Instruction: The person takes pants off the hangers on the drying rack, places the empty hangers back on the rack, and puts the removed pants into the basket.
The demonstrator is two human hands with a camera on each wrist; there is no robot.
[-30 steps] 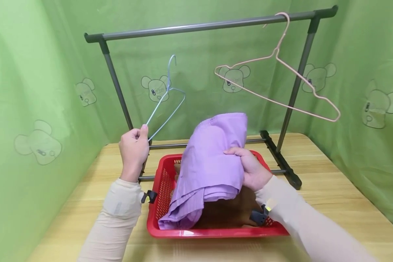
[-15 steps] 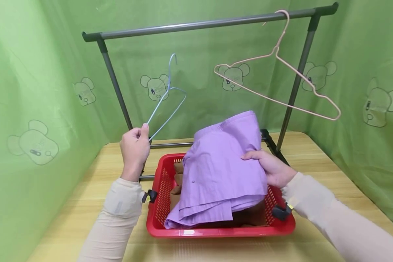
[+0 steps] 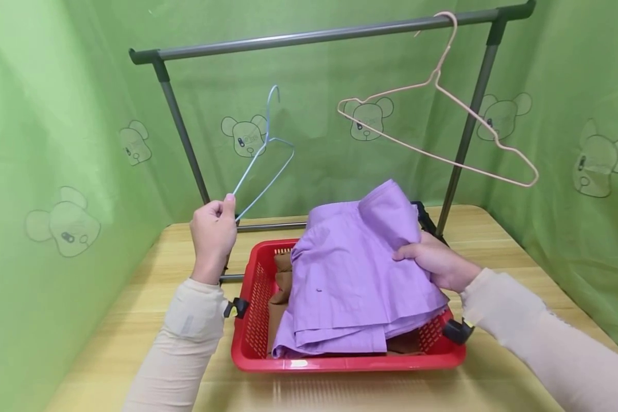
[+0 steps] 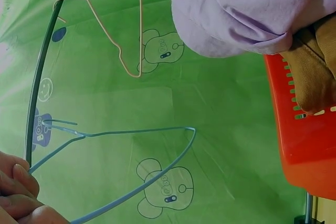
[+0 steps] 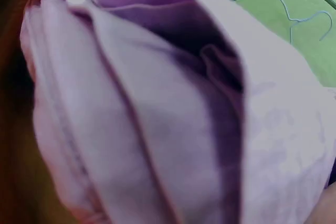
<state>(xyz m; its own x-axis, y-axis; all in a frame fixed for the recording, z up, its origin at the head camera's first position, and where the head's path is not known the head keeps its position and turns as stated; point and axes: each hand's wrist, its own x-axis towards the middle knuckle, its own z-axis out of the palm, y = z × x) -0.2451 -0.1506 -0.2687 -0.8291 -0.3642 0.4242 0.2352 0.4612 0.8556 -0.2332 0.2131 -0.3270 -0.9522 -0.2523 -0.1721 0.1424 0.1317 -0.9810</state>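
Note:
My left hand [image 3: 213,237] grips one end of a light blue wire hanger [image 3: 250,165], held up at the left with its hook on top. In the left wrist view the same hanger [image 4: 136,131] stretches out from the curled fingers [image 4: 21,179]. At the right, my right hand [image 3: 440,260] pinches a folded purple garment [image 3: 345,263], thumb in front and the other fingers hidden behind the cloth. The garment hangs over the red basket [image 3: 252,309], its lower folds reaching into it. Layered purple cloth [image 5: 136,103] fills most of the right wrist view.
Brown cloth [image 3: 283,280] lies in the basket under the garment. Behind stands a grey metal rack [image 3: 298,39], with a pink hanger [image 3: 432,153] hooked on the right of its bar. Green curtains [image 3: 314,91] surround the wooden table [image 3: 149,297].
My right hand has moved right and slightly down with the purple garment, which has spread wider across the basket. The left hand and the blue hanger have hardly moved.

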